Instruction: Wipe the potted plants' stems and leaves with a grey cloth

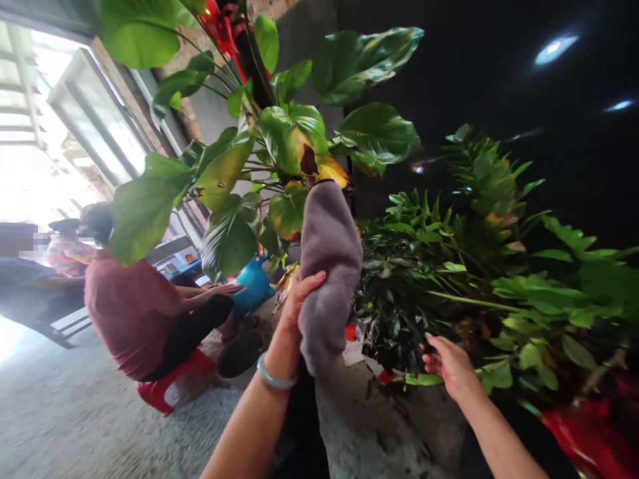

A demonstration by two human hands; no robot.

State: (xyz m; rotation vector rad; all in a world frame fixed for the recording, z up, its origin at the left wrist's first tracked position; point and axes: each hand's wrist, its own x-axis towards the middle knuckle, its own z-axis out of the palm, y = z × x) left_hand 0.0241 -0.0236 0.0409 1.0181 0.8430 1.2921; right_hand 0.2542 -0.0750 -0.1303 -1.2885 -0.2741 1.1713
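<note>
My left hand (pixel 303 293) wears a pale bangle at the wrist and is closed on a soft grey cloth (pixel 330 246). The cloth stands up in folds, its top against the lower leaves of a tall broad-leaved plant (pixel 294 136). Several of those leaves are yellowed, and one carries a brown patch (pixel 308 159). Lower down on the right, my right hand (pixel 446 362) has its fingers curled in beside a dark-leaved bushy plant (pixel 394 306). Whether a stem or leaf is between those fingers is too small to make out.
More leafy plants (pixel 539 319) crowd the right side, with red wrapping (pixel 589 426) at the lower right. To the left, a person in a pink shirt (pixel 130 306) sits on a red stool (pixel 174 379), near a dark bucket (pixel 239 359). Other people sit farther left.
</note>
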